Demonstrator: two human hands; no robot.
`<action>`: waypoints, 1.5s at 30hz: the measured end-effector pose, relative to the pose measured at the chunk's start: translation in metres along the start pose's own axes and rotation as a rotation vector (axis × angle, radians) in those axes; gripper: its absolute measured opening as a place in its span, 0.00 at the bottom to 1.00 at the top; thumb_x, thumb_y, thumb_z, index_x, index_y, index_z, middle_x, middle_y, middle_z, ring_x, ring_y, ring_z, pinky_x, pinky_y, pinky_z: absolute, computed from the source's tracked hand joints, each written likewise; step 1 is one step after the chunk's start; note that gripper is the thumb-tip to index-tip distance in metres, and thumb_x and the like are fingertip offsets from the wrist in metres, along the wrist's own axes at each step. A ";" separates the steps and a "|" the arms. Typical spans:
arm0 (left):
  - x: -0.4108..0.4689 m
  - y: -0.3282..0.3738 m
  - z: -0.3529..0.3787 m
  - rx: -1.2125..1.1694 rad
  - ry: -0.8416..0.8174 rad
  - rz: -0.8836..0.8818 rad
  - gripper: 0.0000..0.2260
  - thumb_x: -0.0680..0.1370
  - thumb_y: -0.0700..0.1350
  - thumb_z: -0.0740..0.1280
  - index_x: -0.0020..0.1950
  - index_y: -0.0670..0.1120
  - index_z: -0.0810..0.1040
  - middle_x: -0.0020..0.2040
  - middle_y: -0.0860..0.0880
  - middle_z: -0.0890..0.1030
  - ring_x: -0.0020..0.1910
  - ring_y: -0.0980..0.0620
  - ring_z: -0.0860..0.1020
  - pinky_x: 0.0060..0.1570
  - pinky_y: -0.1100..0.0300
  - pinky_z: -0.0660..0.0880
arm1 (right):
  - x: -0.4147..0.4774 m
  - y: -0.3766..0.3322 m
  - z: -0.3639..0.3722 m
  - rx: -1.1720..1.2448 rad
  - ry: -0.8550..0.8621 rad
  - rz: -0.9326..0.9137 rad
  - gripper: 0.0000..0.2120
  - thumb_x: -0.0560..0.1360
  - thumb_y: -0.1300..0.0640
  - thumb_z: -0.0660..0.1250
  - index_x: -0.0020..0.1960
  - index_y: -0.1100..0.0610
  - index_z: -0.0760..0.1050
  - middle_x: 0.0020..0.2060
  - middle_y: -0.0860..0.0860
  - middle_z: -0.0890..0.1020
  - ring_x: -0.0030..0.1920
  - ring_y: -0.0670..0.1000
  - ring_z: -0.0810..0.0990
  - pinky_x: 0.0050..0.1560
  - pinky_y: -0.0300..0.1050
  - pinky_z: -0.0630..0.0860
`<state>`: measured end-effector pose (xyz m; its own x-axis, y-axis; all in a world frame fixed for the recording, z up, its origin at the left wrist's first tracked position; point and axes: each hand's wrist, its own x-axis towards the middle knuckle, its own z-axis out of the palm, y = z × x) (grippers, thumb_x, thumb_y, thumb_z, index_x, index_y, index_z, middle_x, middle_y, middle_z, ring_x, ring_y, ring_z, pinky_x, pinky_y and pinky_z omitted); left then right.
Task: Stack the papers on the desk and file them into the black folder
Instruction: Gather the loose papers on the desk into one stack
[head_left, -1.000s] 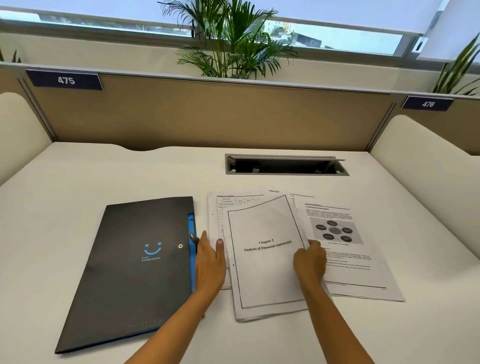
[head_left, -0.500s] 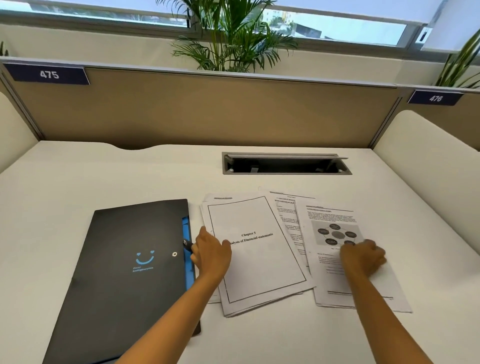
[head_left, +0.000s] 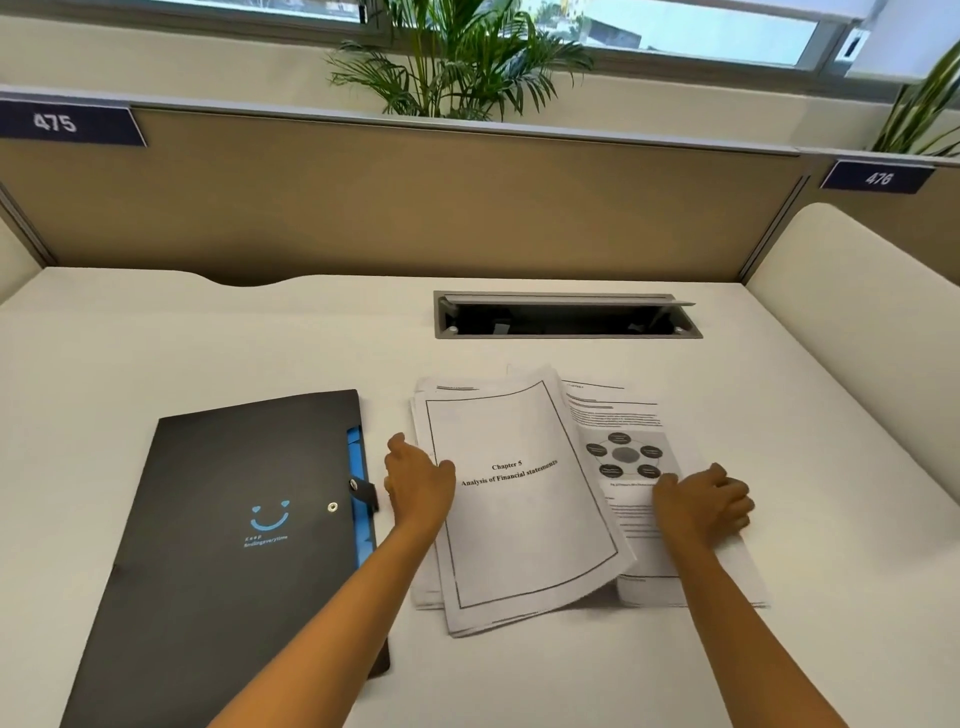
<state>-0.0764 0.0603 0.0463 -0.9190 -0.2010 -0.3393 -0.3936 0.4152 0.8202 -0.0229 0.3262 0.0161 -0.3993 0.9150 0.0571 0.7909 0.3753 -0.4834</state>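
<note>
The white surface (head_left: 156, 338) has a grey cable hatch (head_left: 566, 316) set into it, with its lid tilted open and a dark inside. Behind the surface stands a tan partition (head_left: 415, 202). On its top edge there are two dark blue number plates: "475" (head_left: 62, 123) at the left and "476" (head_left: 878, 177) at the right. A green palm plant (head_left: 457, 57) rises behind the partition, below the window (head_left: 675, 26). A second plant (head_left: 924, 114) shows at the far right. A cream side panel (head_left: 857, 322) closes the right side.
</note>
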 end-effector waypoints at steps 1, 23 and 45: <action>0.002 0.000 -0.002 -0.003 -0.022 -0.027 0.27 0.76 0.38 0.65 0.72 0.38 0.57 0.65 0.37 0.71 0.52 0.43 0.74 0.45 0.53 0.74 | -0.002 -0.003 0.001 -0.013 -0.007 0.002 0.24 0.71 0.55 0.68 0.61 0.68 0.67 0.60 0.68 0.70 0.60 0.65 0.67 0.62 0.56 0.64; 0.030 0.002 -0.066 -0.279 -0.086 0.118 0.15 0.76 0.38 0.66 0.63 0.42 0.74 0.60 0.42 0.80 0.58 0.43 0.78 0.62 0.45 0.74 | -0.008 -0.013 -0.013 0.359 -0.139 -0.026 0.15 0.74 0.69 0.61 0.60 0.66 0.75 0.56 0.65 0.80 0.55 0.67 0.79 0.54 0.58 0.79; 0.014 0.041 0.063 0.403 -0.206 0.134 0.24 0.79 0.48 0.62 0.70 0.40 0.59 0.69 0.39 0.64 0.67 0.37 0.66 0.62 0.47 0.68 | -0.040 -0.057 -0.019 0.187 -0.339 -0.017 0.14 0.75 0.59 0.63 0.53 0.71 0.72 0.53 0.65 0.79 0.55 0.65 0.77 0.51 0.48 0.72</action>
<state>-0.1067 0.1305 0.0457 -0.9319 0.0406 -0.3603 -0.2122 0.7448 0.6327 -0.0434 0.2710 0.0582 -0.5674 0.7961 -0.2103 0.6970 0.3284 -0.6374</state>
